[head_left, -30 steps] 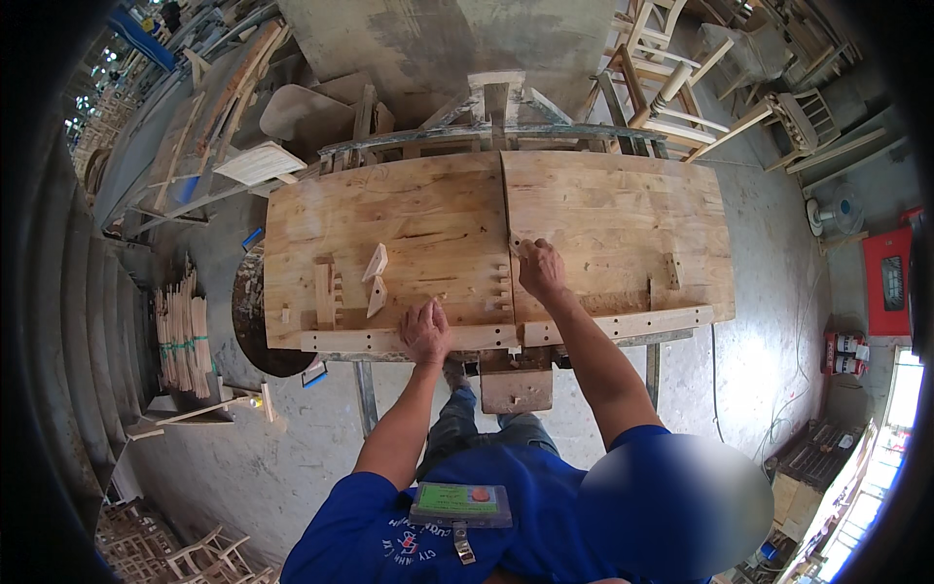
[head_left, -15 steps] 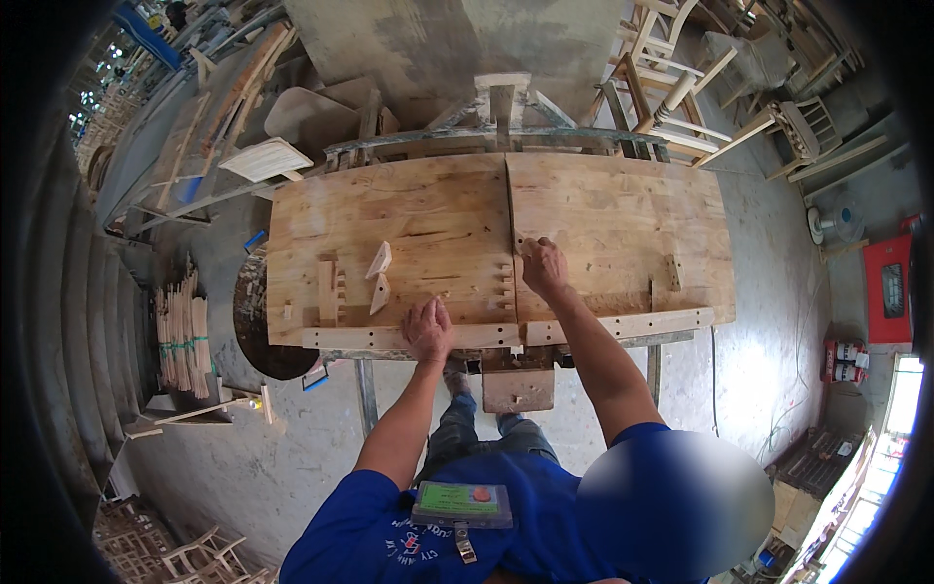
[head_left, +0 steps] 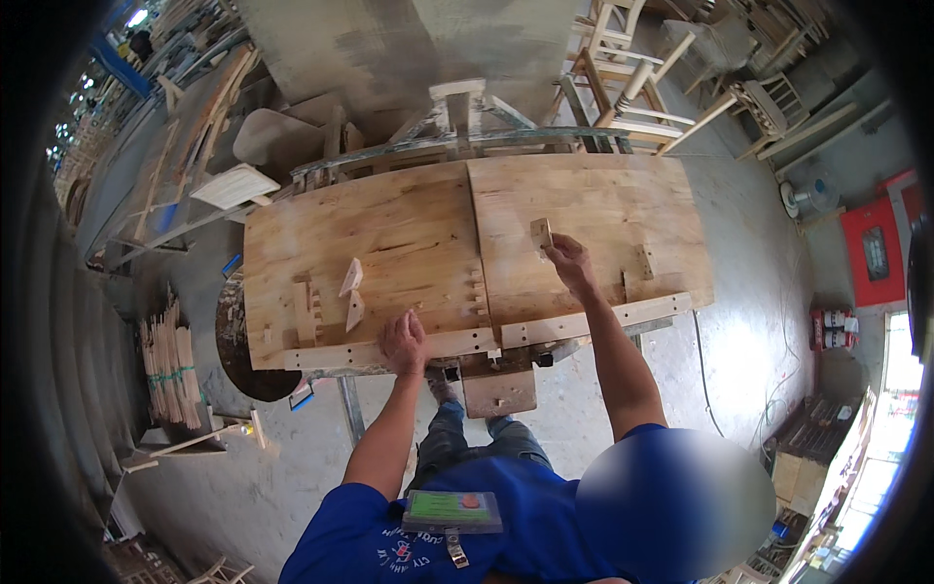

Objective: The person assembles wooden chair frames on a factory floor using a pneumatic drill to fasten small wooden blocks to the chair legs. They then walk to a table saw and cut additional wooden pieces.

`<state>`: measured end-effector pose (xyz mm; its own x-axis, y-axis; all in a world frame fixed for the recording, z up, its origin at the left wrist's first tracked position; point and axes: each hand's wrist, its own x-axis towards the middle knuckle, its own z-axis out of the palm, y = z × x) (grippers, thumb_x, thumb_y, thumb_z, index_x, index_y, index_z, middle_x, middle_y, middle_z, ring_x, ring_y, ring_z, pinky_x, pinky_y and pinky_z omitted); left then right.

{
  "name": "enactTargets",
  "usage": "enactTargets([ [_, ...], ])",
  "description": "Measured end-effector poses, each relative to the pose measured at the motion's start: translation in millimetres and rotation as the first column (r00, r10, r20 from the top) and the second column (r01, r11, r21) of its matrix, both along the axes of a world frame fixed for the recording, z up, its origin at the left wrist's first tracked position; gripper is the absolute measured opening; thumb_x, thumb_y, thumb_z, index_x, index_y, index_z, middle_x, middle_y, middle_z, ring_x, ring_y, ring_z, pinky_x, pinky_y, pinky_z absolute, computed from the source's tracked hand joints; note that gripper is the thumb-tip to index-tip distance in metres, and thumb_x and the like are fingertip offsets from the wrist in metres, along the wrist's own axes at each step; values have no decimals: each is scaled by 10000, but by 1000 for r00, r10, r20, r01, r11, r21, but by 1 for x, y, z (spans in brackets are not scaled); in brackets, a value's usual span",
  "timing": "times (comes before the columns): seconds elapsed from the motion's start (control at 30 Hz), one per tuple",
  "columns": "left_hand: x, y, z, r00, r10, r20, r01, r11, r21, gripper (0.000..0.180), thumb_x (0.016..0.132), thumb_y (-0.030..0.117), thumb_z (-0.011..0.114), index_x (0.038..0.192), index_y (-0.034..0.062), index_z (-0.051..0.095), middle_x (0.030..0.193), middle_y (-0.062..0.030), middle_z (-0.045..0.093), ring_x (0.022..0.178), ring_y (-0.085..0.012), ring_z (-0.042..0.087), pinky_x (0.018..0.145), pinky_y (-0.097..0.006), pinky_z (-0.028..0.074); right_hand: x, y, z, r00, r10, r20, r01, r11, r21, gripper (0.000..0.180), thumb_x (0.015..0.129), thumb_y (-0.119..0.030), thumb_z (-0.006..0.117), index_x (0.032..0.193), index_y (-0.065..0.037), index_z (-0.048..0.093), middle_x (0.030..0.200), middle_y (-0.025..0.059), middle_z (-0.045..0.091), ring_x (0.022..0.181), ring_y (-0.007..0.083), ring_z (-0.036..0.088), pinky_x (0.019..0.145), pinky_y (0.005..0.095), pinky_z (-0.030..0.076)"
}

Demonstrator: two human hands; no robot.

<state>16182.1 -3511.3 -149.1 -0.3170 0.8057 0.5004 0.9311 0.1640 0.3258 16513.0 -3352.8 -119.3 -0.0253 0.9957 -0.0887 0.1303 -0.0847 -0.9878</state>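
Note:
My right hand is closed on a small flat wooden block, raised over the right wooden panel. The thumb and fingers pinch the block's near end. At the near edge of the left wooden panel, my left hand lies with its fingers forward over a long drilled wooden rail. A small wood chip sits just beyond its fingertips. Another drilled rail runs along the right panel's near edge. Short wooden dowels line up beside the seam.
Two angled wooden pieces and a slotted wooden strip lie on the left panel. Another small block is toward the right. Beyond the bench are chair frames; bundled sticks stand on the floor at left.
My right hand has lifted the small block off the panel near the seam and moved it rightward. My left hand stays by the left rail; the whole view has shifted a little.

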Motion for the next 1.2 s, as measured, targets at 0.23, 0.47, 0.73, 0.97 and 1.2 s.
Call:
enactTargets([
  [0.23, 7, 6, 9, 999, 3, -39, -7, 996, -86, 134, 967, 244, 647, 999, 144, 730, 912, -81, 680, 886, -309, 654, 810, -474, 512, 44, -2, 4, 648, -325, 689, 114, 936, 333, 216, 884, -181, 705, 1098, -149, 715, 933, 141, 732, 868, 394, 710, 719, 490, 558],
  [0.47, 7, 6, 10, 1000, 18, -14, -20, 991, -129, 178, 986, 273, 620, 1023, 128, 718, 947, -100, 676, 915, -336, 656, 793, -492, 511, 79, -24, 16, 509, -434, 743, 155, 895, 417, 435, 832, -280, 776, 1228, -113, 706, 1102, 183, 685, 1030, 374, 673, 874, 532, 525],
  [0.73, 13, 10, 14, 1000, 3, -11, -4, 989, -146, 191, 990, 276, 597, 1073, 151, 716, 984, -105, 667, 934, -343, 651, 810, -501, 509, 192, -27, 37, 257, -368, 894, 411, 878, 243, 432, 907, -343, 710, 1272, -110, 714, 1239, 182, 667, 1179, 393, 612, 1008, 521, 478],
  [0.97, 6, 6, 15, 1000, -8, -21, 5, 992, -125, 199, 999, 264, 591, 1062, 135, 729, 936, -111, 669, 909, -350, 642, 811, -502, 506, 180, -16, 33, 433, -185, 882, 292, 955, 56, 343, 893, -342, 734, 1162, -129, 736, 1230, 130, 694, 1225, 387, 602, 1017, 544, 455],
  [1.2, 10, 6, 16, 1000, -6, -23, 4, 994, -110, 187, 995, 251, 594, 1053, 137, 729, 917, -108, 669, 874, -350, 639, 796, -499, 498, 171, -21, 31, 294, -110, 949, 324, 946, 10, 505, 838, -350, 786, 1252, -115, 620, 1238, 131, 695, 1236, 369, 602, 1001, 539, 453],
])
